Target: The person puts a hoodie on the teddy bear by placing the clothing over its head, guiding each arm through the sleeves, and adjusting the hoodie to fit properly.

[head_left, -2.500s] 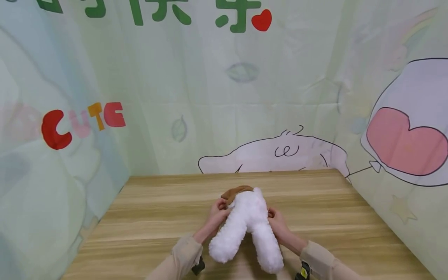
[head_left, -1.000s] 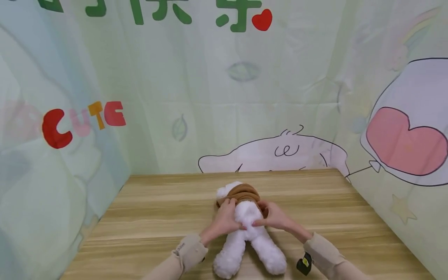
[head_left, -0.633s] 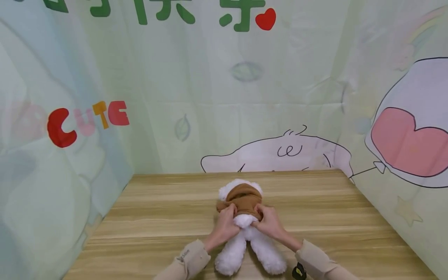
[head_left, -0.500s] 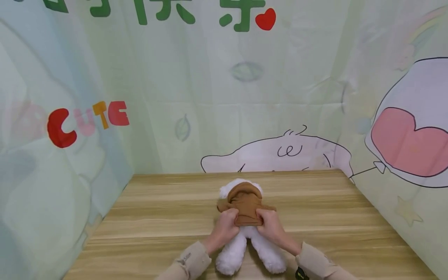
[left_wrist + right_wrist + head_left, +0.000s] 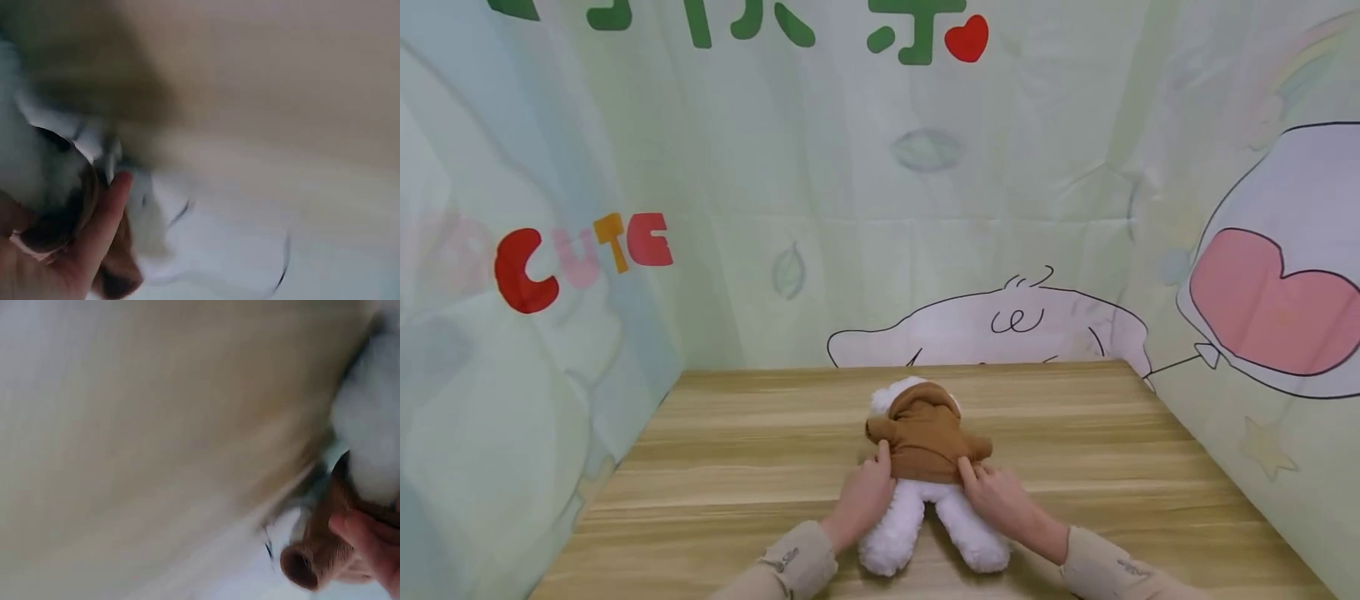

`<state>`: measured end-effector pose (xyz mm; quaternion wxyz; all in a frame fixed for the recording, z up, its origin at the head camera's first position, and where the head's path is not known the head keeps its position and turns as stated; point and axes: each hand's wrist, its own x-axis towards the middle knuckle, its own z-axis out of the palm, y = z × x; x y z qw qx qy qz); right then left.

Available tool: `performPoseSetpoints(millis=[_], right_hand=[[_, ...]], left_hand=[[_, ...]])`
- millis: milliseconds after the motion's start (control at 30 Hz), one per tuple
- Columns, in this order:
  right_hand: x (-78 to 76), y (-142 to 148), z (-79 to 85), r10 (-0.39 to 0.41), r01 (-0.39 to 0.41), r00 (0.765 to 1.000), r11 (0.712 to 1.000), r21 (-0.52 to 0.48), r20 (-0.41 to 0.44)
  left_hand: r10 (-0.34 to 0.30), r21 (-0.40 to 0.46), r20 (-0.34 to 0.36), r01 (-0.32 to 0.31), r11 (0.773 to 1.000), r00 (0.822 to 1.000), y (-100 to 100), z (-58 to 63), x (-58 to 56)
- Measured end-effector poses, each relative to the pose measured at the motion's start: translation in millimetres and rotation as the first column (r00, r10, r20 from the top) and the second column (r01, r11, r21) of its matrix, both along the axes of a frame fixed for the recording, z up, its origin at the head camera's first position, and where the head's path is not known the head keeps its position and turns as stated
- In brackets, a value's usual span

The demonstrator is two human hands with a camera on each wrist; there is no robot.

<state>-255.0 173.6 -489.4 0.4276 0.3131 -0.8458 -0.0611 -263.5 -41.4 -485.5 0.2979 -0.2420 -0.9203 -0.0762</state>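
A white plush toy (image 5: 891, 533) lies on the wooden table, its two fluffy legs pointing toward me. It wears a small brown top (image 5: 928, 437) with short sleeves and a thick hood-like fold at the neck. At the left side of the hem my left hand (image 5: 865, 493) grips the cloth, index finger stretched up along it. My right hand (image 5: 1003, 500) pinches the hem's right side. The right wrist view shows a fingertip on the brown cloth (image 5: 331, 544) beside an open sleeve end. White fur (image 5: 59, 175) shows inside the hem in the left wrist view.
The wood-grain table (image 5: 737, 450) runs back to a pale green printed curtain (image 5: 850, 208), which also encloses both sides. Both wrist views are blurred over the tabletop.
The brown top, bunched up near the toy's head earlier, has come down over its body to the tops of the legs. Both hands moved toward me with the hem, and the sleeves now spread sideways.
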Motion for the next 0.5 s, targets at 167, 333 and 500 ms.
performPoseSetpoints(millis=[167, 333, 500], right_hand=[[5.3, -12, -2.5, 0.167, 0.041, 0.914, 0.869, -0.493, 0.37], [4.2, -20, 1.7, 0.302, 0.256, 0.766, 0.666, -0.701, 0.567], [-3.2, -24, 10.4, 0.275, 0.377, 0.713, 0.624, -0.685, 0.644]], left_hand=[[-0.2, 0.615, 0.379, -0.084, 0.784, 0.904, 9, 0.7, 2.5], [-0.317, 0.869, 0.406, -0.254, 0.424, 0.857, 20, 2.9, 0.5], [-0.341, 0.894, 0.423, -0.324, 0.311, 0.84, 21, -41.4, -31.2]])
